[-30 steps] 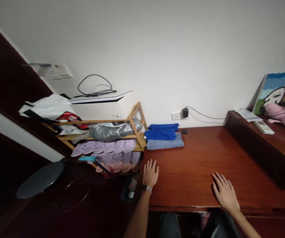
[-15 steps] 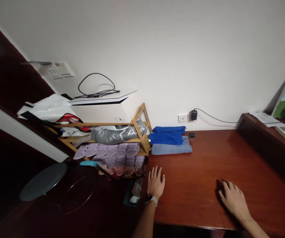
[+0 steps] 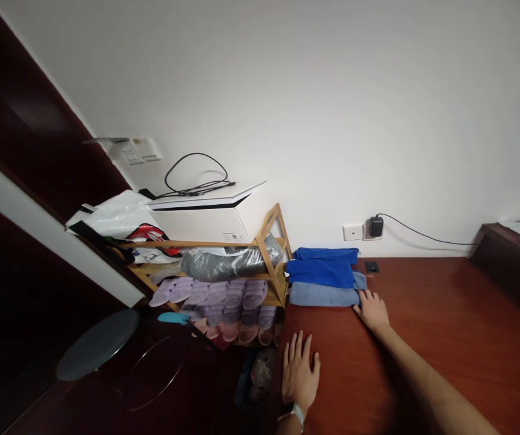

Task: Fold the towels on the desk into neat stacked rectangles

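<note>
A folded light blue towel lies at the far left of the wooden desk. Two darker blue towels lie behind it, the nearer one partly over it. My right hand is at the light blue towel's right end, its fingers over the corner and its thumb at the front edge, closed on the cloth. Flat on the desk near its left edge rests my left hand, fingers spread and holding nothing, a watch on its wrist.
Left of the desk stands a wooden rack bearing a white box, a plastic bag and several purple slippers. A round stool is further left. A black charger is plugged into the wall.
My right hand has moved forward and left across the desk to the light blue towel. My left hand still rests on the desk. The view has shifted left.
</note>
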`<state>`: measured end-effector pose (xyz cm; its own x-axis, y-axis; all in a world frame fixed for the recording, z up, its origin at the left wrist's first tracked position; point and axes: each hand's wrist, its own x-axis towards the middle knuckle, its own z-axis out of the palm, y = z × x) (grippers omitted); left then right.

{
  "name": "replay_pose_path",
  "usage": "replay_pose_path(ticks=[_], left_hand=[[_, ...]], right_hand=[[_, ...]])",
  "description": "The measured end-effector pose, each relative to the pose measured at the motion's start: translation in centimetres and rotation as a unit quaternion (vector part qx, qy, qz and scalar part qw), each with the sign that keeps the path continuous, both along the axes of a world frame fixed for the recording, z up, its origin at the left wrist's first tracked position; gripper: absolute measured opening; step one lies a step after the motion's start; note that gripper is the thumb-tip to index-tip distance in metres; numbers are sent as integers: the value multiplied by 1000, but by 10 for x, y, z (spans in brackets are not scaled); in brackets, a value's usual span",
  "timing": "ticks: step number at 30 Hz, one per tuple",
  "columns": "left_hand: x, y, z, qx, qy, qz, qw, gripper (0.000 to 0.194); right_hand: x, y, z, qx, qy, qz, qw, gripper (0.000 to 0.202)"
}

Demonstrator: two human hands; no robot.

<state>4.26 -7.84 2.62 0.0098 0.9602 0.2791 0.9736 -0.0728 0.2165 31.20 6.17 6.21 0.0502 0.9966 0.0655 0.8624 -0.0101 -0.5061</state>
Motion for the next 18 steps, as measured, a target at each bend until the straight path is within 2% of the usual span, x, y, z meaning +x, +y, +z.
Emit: replay_pose_path(ticks=[3,5,8,12,15,17,18], left_hand=[[0,1,-1,-3,6,3,1000,53],[0,1,0,-3,11,4,1000,52],[0,2,0,1,4,1,1000,51],[1,1,0,7,-10,1,1000,50],[0,1,0,8,-5,1,1000,51],[0,1,-1,11,0,2,1000,51],[0,2,-2,14,1,2,1000,51]], right_hand=[[-2,0,14,-43,114,-12,992,29],[1,10,33,-62,163,-4,985,28],[4,35,73,-56,258,3,965,36],[2,55,142,-17,365,5,931,40],[11,32,185,21,407,28,913,38],[26,-5,195,73,409,51,908,38],[36,-28,192,105,398,58,909,39]])
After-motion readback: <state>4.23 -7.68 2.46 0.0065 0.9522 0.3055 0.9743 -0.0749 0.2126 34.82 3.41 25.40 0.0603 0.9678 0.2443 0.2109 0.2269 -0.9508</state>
